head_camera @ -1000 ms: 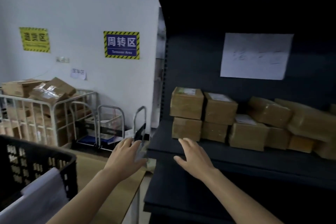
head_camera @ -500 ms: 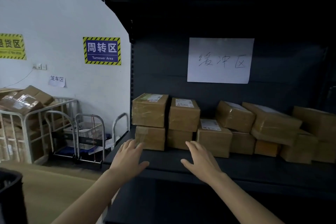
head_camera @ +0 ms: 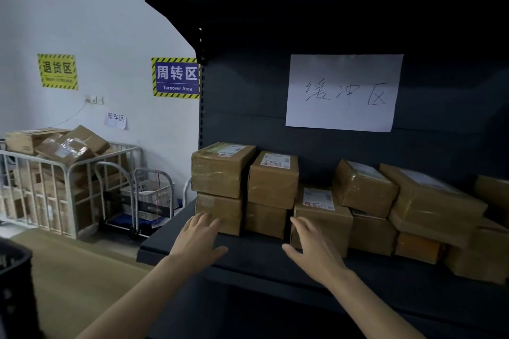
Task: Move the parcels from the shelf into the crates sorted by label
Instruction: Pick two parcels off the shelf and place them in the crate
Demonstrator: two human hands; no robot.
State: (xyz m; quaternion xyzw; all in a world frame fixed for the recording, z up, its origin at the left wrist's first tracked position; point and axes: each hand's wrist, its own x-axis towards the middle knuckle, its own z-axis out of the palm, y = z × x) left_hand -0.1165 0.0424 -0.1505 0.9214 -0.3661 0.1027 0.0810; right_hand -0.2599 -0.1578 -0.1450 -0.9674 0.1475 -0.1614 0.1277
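Note:
Several taped brown parcels sit on a dark shelf (head_camera: pixel 248 253). At the left a parcel with a green-white label (head_camera: pixel 220 169) lies on a lower parcel (head_camera: pixel 219 212). Beside them a second pair (head_camera: pixel 272 179) is stacked, then a single labelled parcel (head_camera: pixel 321 215). My left hand (head_camera: pixel 198 239) is stretched out flat, fingertips at the lower left parcel's front. My right hand (head_camera: pixel 311 245) is spread open in front of the single labelled parcel. Neither hand holds anything. A black crate's corner (head_camera: pixel 13 283) shows at the far left.
More parcels (head_camera: pixel 429 203) are heaped along the shelf to the right. A white paper sign (head_camera: pixel 344 92) hangs on the shelf's back panel. Left of the shelf stand a metal cage cart (head_camera: pixel 41 195) full of boxes and folded trolleys (head_camera: pixel 137 201).
Both hands have reached forward and up to the parcels on the shelf. The view has swung right and closer to the shelf, and the black crate has slid out at the left.

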